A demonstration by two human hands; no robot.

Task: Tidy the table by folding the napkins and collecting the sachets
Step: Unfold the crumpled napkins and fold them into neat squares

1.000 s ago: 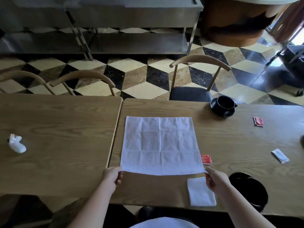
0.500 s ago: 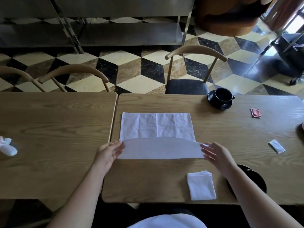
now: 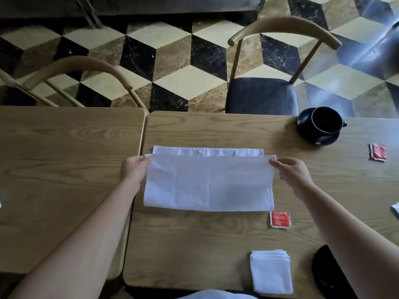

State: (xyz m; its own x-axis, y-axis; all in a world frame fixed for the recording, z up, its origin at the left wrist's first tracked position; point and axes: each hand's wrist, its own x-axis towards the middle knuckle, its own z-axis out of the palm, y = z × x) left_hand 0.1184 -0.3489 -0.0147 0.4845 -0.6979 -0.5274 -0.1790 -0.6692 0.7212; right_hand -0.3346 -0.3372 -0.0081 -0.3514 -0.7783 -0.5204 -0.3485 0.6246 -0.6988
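A white napkin (image 3: 208, 182) lies on the right wooden table (image 3: 194, 244), folded almost in half, its upper layer stopping just short of the far edge. My left hand (image 3: 135, 169) pinches the upper layer's far left corner. My right hand (image 3: 292, 171) pinches its far right corner. A red sachet (image 3: 280, 219) lies just off the napkin's near right corner. Another red sachet (image 3: 377, 152) lies at the far right, and a white sachet (image 3: 396, 209) shows at the right border. A small folded napkin (image 3: 271, 271) rests near the front edge.
A black cup on a saucer (image 3: 319, 126) stands at the far right of the table. A dark round dish (image 3: 328, 275) sits at the near right, partly behind my forearm. A second table (image 3: 64, 169) adjoins on the left. Chairs (image 3: 261, 96) stand behind.
Both hands carried the napkin's near edge up and away, laying it over the far half. The red sachet under the near corner is now uncovered. The camera has tilted closer.
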